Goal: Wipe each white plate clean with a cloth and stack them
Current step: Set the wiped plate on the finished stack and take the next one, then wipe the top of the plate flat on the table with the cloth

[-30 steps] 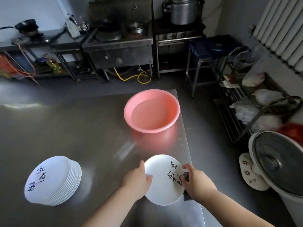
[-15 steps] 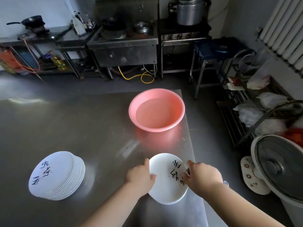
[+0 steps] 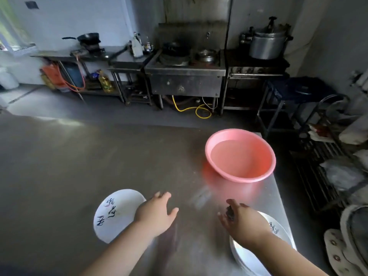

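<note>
Left hand (image 3: 157, 214), fingers spread and holding nothing, is poised above the grey steel table (image 3: 79, 166) beside the stack of white round plates (image 3: 117, 214), whose top plate is marked with black brush characters. A small dark cloth (image 3: 230, 213) is pinched in the right hand (image 3: 242, 221), held over a second white inked plate (image 3: 278, 230) at the table's right edge, apparently kept ready for wiping. A pink plastic basin of water (image 3: 240, 155) is set nearby, presumably for rinsing.
</note>
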Tool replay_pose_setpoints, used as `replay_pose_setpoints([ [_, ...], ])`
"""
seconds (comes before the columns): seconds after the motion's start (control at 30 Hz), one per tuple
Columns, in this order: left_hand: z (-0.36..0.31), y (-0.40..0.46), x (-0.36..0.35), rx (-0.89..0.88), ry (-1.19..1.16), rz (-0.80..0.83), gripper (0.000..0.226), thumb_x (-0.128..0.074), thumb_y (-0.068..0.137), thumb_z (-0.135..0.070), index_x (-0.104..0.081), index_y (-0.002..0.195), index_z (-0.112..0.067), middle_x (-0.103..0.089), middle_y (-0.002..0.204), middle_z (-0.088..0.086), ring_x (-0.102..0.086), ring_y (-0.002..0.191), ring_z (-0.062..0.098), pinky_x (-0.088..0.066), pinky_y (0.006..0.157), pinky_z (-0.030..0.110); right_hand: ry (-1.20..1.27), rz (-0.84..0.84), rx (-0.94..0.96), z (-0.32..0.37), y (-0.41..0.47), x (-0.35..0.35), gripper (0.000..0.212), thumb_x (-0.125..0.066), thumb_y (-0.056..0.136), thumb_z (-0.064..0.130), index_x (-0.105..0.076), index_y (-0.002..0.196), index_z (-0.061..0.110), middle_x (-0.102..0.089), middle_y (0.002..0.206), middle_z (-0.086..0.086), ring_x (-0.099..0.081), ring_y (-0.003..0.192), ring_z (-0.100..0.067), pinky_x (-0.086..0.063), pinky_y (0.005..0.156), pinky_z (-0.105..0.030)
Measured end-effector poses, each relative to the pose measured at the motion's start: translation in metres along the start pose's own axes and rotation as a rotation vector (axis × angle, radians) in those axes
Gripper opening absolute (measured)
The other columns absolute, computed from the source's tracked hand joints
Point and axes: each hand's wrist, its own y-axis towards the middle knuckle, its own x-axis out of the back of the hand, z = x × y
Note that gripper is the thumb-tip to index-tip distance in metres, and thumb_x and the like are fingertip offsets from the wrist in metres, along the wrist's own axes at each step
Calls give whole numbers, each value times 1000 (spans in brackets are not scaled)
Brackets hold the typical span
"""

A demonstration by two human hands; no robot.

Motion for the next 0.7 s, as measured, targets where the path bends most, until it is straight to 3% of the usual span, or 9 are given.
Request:
replay_pose_setpoints([
  [0.07, 49, -2, 5, 67, -9, -17, 50, -41, 97, -66, -42, 138, -38, -49, 132, -12, -65, 100, 16, -44, 67, 33, 17, 43, 22, 35, 13, -14, 59, -48, 98, 68, -47, 145, 34, -66, 120, 9, -65, 113, -14, -50, 89, -28],
  [0.13, 95, -5, 8, 125, -27, -40, 42, -41, 96, -62, -46, 128, -37, -51, 128, -12, -64, 96, 17, -47, 67, 34, 29, 93, 42, 70, 26, -28, 51, -45, 101, 66, -50, 142, 35, -63, 124, 7, -65, 114, -16, -50, 91, -29],
  [0.2, 135, -10, 10, 184, -47, -58, 39, -45, 96, -58, -48, 127, -34, -51, 127, -9, -63, 102, 18, -50, 73, 34, 30, 115, 62, 103, 37, -41, 39, -37, 106, 61, -59, 121, 32, -63, 111, 4, -65, 103, -21, -51, 84, -34],
  [0.27, 170, -15, 9, 246, -81, -85, 42, -50, 96, -56, -50, 131, -33, -49, 124, -8, -65, 102, 19, -50, 73, 33, 41, 129, 71, 135, 47, -54, 43, -30, 108, 57, -59, 96, 27, -60, 95, 4, -63, 89, -22, -49, 76, -35],
  [0.4, 221, -24, 3, 323, -82, -98, 51, -50, 97, -57, -47, 140, -31, -54, 134, -6, -61, 118, 21, -52, 85, 34, 17, 172, 37, 188, 63, -85, 37, -41, 105, 40, -49, 74, 22, -61, 83, 4, -58, 76, -21, -45, 65, -32],
  [0.47, 233, -26, 1, 318, -105, -53, 49, -51, 98, -53, -48, 142, -29, -62, 132, -4, -62, 121, 22, -51, 88, 34, -21, 240, 9, 207, 70, -99, 29, -42, 101, 32, -50, 75, 23, -67, 82, 2, -64, 74, -21, -47, 63, -31],
  [0.57, 239, -28, -2, 247, -124, -25, 16, -52, 99, -42, -50, 107, -29, -67, 105, -4, -67, 102, 24, -50, 76, 34, -65, 298, -11, 228, 77, -117, 17, -39, 102, 36, -47, 92, 25, -71, 88, 0, -66, 73, -24, -51, 65, -30],
  [0.7, 242, -29, -3, 221, -207, -39, 19, -55, 100, -36, -39, 96, -27, -63, 100, -3, -63, 92, 23, -36, 66, 35, -132, 305, -22, 241, 78, -132, 23, -39, 103, 52, -41, 99, 29, -61, 83, 6, -58, 73, -25, -47, 66, -32],
])
